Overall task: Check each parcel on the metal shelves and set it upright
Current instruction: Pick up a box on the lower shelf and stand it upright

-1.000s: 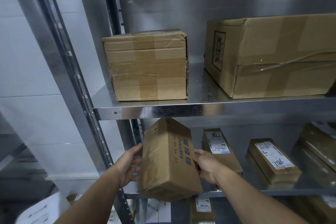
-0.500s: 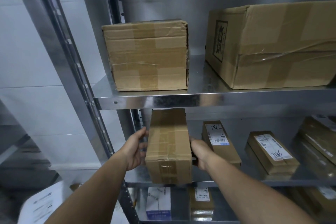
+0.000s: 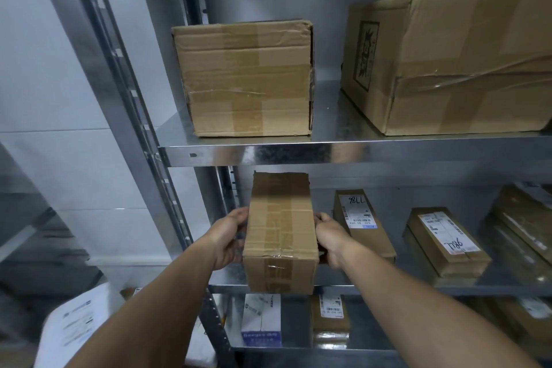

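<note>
A long taped cardboard parcel (image 3: 280,230) lies lengthwise at the left end of the middle metal shelf (image 3: 388,289), its near end over the shelf's front edge. My left hand (image 3: 228,237) grips its left side and my right hand (image 3: 330,237) grips its right side. Two flat labelled parcels lie to the right on the same shelf: one marked 7786 (image 3: 361,221) and one marked 786 (image 3: 445,239).
The upper shelf (image 3: 328,152) carries a medium taped box (image 3: 245,78) and a large box (image 3: 454,60). More parcels (image 3: 525,227) are stacked at the far right. The lower shelf holds a white-blue box (image 3: 261,320) and a small labelled parcel (image 3: 330,317). A steel upright (image 3: 119,92) stands at left.
The parcel was tilted with its printed side showing; both hands turned it straight and moved it deeper onto the middle shelf, taped face up.
</note>
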Tool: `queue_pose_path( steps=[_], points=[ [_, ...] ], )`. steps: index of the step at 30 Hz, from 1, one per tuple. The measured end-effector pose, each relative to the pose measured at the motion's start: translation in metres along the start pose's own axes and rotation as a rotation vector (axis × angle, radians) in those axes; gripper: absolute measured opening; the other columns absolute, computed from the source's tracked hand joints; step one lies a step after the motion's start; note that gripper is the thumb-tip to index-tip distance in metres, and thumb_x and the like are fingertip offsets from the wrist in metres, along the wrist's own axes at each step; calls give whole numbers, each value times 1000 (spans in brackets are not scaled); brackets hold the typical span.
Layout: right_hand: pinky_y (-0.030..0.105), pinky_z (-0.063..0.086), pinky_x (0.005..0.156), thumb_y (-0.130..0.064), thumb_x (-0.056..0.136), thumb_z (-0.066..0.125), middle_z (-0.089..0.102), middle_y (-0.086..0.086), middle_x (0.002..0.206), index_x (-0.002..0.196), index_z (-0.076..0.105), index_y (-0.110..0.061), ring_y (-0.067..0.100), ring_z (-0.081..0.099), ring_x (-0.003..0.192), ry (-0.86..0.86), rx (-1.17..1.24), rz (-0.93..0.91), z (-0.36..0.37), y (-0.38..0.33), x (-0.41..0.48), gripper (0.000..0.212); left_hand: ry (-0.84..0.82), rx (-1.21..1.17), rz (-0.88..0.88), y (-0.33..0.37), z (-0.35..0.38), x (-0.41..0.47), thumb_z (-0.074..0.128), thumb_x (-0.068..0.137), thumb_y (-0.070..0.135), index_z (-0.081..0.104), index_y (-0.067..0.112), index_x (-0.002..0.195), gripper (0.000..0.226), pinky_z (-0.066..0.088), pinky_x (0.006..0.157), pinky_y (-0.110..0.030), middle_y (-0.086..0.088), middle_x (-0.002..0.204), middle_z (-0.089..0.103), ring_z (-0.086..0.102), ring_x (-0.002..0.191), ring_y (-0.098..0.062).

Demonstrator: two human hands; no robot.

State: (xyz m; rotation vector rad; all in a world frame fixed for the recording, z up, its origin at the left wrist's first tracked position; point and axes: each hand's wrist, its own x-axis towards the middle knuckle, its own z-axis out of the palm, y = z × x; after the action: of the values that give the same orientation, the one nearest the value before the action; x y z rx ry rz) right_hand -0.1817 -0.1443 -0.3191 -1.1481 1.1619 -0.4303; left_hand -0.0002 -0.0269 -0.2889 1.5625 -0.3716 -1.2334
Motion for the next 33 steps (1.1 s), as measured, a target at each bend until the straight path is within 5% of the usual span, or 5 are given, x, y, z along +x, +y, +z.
queue_pose_path(
  steps=[4, 15, 19, 26, 33],
  points=[
    [31, 51, 57, -33, 110, 40, 71, 9, 100, 109, 59, -30, 26, 67, 85, 6, 2, 6, 0, -1, -5, 19, -7, -2, 4, -1, 0, -1, 39, 109, 33, 64, 31, 117, 26, 53, 68, -43, -4, 99, 68, 55, 75, -24],
    [37, 55, 72, -27, 108, 46, 67, 5, 111, 115, 60, -31, 21, 61, 94, -63, 26, 40, -5, -8, -16, 16, 27, -46, 32, -3, -4, -4, 41, 109, 28, 55, 24, 139, 34, 58, 54, -38, -4, 103, 68, 67, 64, -18],
    [53, 55, 81, -25, 110, 40, 60, 3, 115, 121, 58, -22, 23, 56, 98, -98, 117, 38, -7, -11, -17, 21, 16, -18, 68, 2, -2, -10, 48, 106, 34, 67, 16, 121, 30, 56, 56, -32, 1, 85, 70, 65, 57, -14],
    [47, 56, 60, -35, 104, 54, 56, 4, 131, 126, 57, -26, 25, 51, 118, -153, 99, 49, -11, -17, -21, 24, -26, -68, 52, 6, -5, -12, 46, 104, 46, 60, 12, 120, 40, 50, 44, -29, 1, 60, 65, 59, 42, -12],
    [65, 44, 92, -35, 106, 49, 49, -5, 120, 131, 48, -35, 33, 44, 134, -234, 115, 61, -17, -20, -26, 25, -52, -39, 47, 7, -3, -16, 48, 104, 44, 62, 14, 84, 38, 49, 45, -30, 3, 52, 60, 57, 40, -10]
  ],
)
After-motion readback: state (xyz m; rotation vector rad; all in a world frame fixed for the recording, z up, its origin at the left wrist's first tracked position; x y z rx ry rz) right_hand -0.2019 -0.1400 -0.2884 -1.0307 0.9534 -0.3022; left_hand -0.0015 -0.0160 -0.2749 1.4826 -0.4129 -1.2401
